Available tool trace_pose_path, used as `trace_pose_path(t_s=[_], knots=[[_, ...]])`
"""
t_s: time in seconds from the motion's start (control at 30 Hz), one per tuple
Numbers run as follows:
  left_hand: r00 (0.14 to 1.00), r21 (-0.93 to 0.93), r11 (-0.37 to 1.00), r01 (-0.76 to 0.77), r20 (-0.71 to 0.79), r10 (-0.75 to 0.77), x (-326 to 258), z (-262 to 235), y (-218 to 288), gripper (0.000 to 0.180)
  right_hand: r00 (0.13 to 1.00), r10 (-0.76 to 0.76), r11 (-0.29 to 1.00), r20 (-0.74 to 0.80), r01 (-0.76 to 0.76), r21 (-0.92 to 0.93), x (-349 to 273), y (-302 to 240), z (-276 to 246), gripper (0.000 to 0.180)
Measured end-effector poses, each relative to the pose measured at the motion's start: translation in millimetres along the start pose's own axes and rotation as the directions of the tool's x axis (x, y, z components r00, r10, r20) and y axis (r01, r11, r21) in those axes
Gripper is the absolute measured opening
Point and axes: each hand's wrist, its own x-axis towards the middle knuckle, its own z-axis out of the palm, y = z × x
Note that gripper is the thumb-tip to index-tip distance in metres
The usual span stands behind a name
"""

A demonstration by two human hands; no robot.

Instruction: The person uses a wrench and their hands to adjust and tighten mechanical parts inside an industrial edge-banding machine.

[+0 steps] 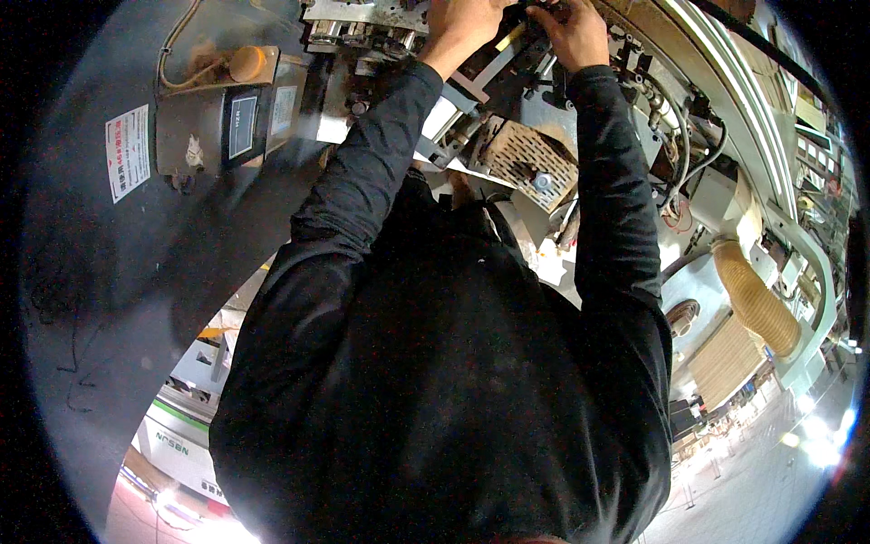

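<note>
Both my hands are at the upper edge of the head view, over a machine's dark metal parts. My left hand (464, 29) is partly cut off by that edge, its visible fingers bent inward towards a small dark part between the hands. Across from it, my right hand (580, 34) has thumb and fingers closed at the same spot. What either hand grips is too dark and covered to name. Just below them are a short yellow strip (511, 37) and a grey metal bar (494, 71) with a crosspiece at its lower end.
A perforated metal plate (530, 163) carrying a bolt lies below the hands. Hoses and fittings (666, 104) line the right side, beside a long pale rail (739, 82). To the left stands a grey cabinet with an orange-capped box (216, 122). A ribbed tan duct (752, 295) hangs at right.
</note>
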Motion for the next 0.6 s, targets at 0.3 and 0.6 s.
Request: trace_pose_path(t_s=[0.3,0.6], knots=[[0.996,0.079,0.995,0.068,-0.057,-0.063,6,1,-21,0.041,1.0,-0.017,0.995,-0.022,0.015,-0.102,2,5,4,0.031],[0.975,-0.27,0.944,0.191,-0.06,-0.214,-75,-52,-50,0.048,0.994,-0.066,0.987,-0.084,0.052,-0.151,1,14,8,0.018]])
